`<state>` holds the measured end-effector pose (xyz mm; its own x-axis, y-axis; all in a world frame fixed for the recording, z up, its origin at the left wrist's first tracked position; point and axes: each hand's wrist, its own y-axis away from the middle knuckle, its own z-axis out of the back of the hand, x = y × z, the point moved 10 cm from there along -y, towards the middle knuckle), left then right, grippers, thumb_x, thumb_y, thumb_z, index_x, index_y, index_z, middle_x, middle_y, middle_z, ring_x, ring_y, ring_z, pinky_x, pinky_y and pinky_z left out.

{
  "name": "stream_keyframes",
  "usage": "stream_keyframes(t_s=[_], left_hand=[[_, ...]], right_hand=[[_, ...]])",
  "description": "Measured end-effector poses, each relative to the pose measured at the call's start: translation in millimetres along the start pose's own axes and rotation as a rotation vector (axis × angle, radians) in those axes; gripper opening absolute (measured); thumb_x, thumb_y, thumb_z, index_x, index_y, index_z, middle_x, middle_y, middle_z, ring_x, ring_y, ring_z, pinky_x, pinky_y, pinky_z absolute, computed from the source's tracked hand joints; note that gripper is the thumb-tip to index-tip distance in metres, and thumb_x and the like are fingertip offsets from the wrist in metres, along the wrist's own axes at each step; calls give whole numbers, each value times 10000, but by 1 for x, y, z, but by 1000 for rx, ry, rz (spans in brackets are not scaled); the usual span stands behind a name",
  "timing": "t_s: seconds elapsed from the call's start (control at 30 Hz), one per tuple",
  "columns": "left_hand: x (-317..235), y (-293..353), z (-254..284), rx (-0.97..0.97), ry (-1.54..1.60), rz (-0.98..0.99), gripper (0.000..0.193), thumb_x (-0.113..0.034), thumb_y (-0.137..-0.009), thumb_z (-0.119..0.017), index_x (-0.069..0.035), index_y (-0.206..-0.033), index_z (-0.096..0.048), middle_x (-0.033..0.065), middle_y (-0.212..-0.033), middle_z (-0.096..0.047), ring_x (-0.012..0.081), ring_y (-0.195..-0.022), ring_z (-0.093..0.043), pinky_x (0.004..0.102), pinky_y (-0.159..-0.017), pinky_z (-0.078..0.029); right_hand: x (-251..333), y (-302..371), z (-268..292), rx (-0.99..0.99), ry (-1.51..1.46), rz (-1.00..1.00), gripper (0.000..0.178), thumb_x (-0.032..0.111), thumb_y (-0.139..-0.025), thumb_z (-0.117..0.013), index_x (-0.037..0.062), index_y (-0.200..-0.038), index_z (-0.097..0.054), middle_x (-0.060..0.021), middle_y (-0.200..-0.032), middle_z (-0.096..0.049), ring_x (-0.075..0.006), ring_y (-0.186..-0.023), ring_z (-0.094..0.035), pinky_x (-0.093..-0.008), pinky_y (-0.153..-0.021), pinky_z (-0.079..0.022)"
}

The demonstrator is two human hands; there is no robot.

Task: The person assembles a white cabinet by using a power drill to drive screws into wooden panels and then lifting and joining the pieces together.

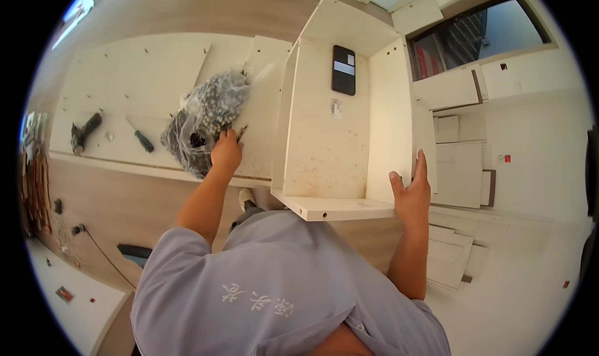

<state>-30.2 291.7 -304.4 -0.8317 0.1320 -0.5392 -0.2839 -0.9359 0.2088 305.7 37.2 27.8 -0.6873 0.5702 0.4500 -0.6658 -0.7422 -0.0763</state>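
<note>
Plastic hardware bag [215, 100] could be spilling if left hand [227, 150], grip unclear, is tugging; right hand [412, 194], spread, is touching white cabinet carcass [321, 153], whose tilting could be sliding smartphone [343, 81].

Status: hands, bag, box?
Left hand at the clear hardware bag. Right hand at near right corner of white box. Phone lies inside the box.

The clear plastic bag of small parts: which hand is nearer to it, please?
Left. The left hand is at the lower right of the bag; the right hand is farther right, against the white box.
</note>
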Motion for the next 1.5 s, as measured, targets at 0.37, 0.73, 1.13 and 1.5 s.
stream_keyframes(t_s=[0.37, 0.73, 1.13, 1.5], left_hand=[[-160, 78, -27, 784, 1253, 218, 449, -301, -1069, -562, -12, -1410, -523, 136, -1350, -624, 263, -1206, -616, 421, -985, -521], [-108, 157, -31, 826, 1001, -126, 527, -301, -1069, -554, 34, -1466, -466, 131, -1400, -583, 226, -1325, -501, 393, -1134, -381], [-183, 212, 69, 334, 962, -380, 753, -609, -904, -695, -1, -1337, -599, 185, -1341, -626, 352, -1338, -538, 477, -1167, -371], [-178, 215, 52, -329, 1060, -319, 519, -549, -979, -632, -31, -1001, -606, 134, -986, -626, 264, -957, -620, 405, -893, -507]], right_hand=[[-25, -125, -26, 370, -346, -126, 577, 244, -952, -699, -65, -1406, -521, -204, -1254, -681, -273, -1115, -673, -379, -972, -521], [-42, -143, -61, 395, -683, -199, 564, 228, -944, -672, -33, -1424, -533, -176, -1253, -678, -251, -1135, -647, -351, -978, -502], [-32, -333, -119, 453, -1429, 83, 557, 457, -1105, -375, 57, -1453, -547, -85, -1434, -612, -242, -1322, -547, -392, -1134, -395], [-29, -438, -150, 171, -1391, 186, 543, 466, -1012, -596, 7, -1300, -630, -119, -1208, -687, -235, -1063, -647, -335, -959, -493]])
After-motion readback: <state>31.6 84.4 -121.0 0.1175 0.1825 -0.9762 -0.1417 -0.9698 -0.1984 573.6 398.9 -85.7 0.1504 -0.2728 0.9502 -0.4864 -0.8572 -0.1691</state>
